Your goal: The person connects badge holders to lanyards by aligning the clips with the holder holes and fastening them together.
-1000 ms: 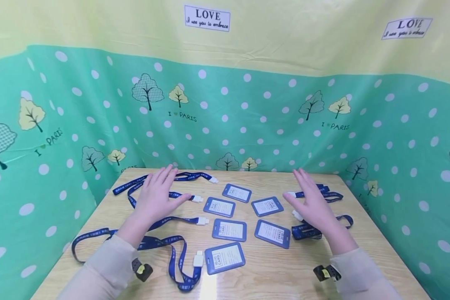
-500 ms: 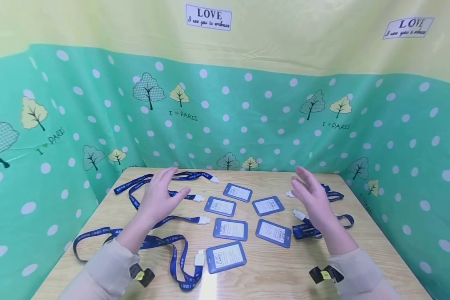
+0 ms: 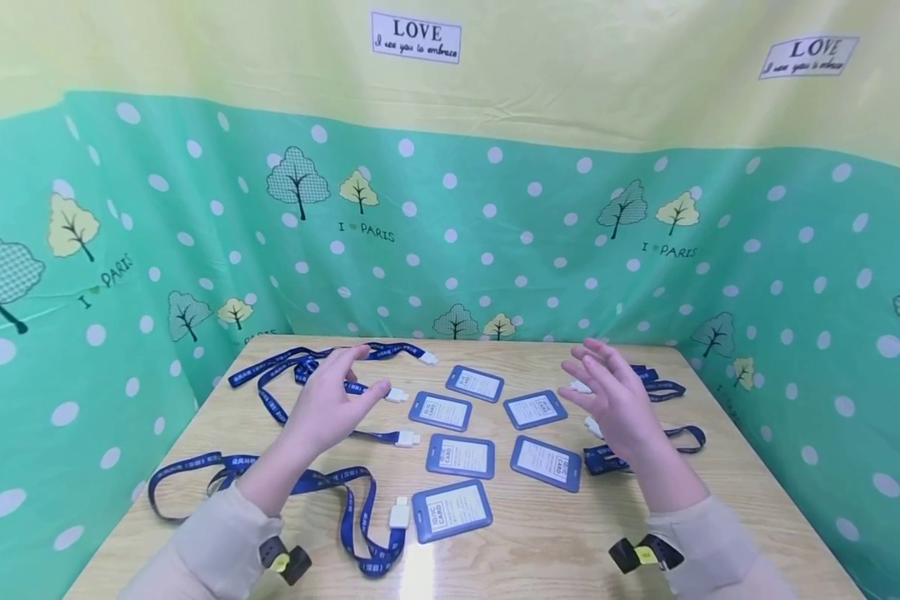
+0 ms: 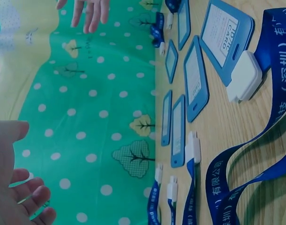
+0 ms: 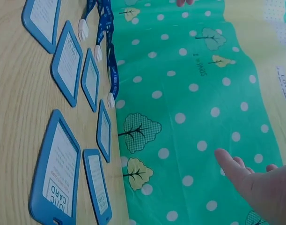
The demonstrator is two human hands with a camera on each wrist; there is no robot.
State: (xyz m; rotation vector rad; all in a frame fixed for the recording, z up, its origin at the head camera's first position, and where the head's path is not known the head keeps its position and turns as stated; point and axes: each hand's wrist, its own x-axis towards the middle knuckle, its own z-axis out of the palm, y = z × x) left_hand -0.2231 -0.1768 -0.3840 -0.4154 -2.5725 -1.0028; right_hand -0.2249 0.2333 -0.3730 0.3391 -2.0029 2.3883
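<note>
My left hand (image 3: 332, 408) is raised over the left part of the table, holding nothing, its fingers loosely bent and thumb apart. Below it lie several blue printed lanyards (image 3: 371, 552) with white plastic clips (image 3: 400, 513). Likewise empty, my right hand (image 3: 617, 404) hovers on the other side with relaxed, slightly parted fingers. In the head view it overlaps rolled blue lanyards (image 3: 600, 460), partly hiding them. Between the hands, several blue ID card holders (image 3: 452, 511) lie flat with white card faces up. The left wrist view shows both hands apart from these things.
A light wood table (image 3: 525, 542) bears everything. Green and yellow patterned cloth (image 3: 450, 208) stands close behind its back edge and along both sides. A dark strap with a small block (image 3: 285, 560) sits at the left wrist, another strap (image 3: 645, 553) at the right.
Both hands stay in the air with slight shifts. The left fingers have bent more and that hand has moved a little right. My right hand has turned slightly, its fingers more parted.
</note>
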